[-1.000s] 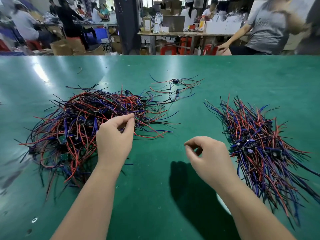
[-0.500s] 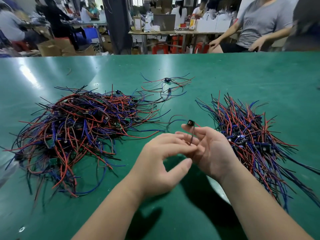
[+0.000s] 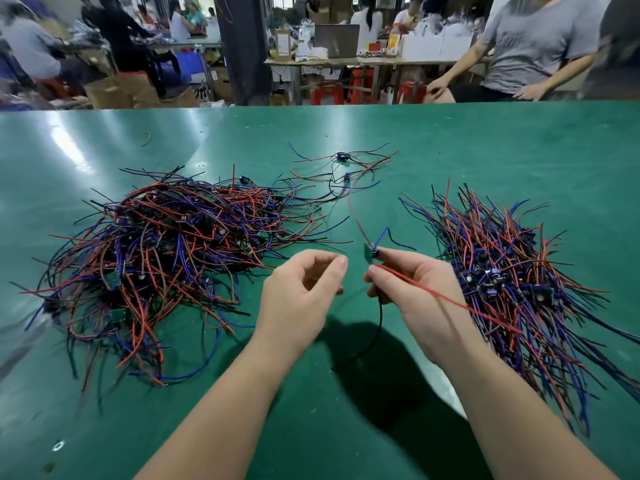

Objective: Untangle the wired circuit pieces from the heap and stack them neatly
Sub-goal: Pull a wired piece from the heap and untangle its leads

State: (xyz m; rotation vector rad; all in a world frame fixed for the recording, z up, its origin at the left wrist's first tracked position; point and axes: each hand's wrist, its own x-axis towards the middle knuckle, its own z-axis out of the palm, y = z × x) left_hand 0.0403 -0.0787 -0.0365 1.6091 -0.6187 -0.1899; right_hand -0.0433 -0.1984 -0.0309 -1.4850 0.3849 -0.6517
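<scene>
- While the right hand (image 3: 420, 299) pinches one circuit piece (image 3: 368, 254) between thumb and fingers above the green table (image 3: 485, 140), the left hand (image 3: 301, 296) hovers just beside it, fingers curled toward the thumb with nothing visible in them.
- The piece's red wire (image 3: 450, 299) trails across the right hand; its black wire (image 3: 380, 320) droops toward the table (a blue one kinks upward).
- The tangled heap (image 3: 166, 251) lies left, the stack (image 3: 512, 271) right.
- A few loose pieces (image 3: 343, 164) sit farther back.
</scene>
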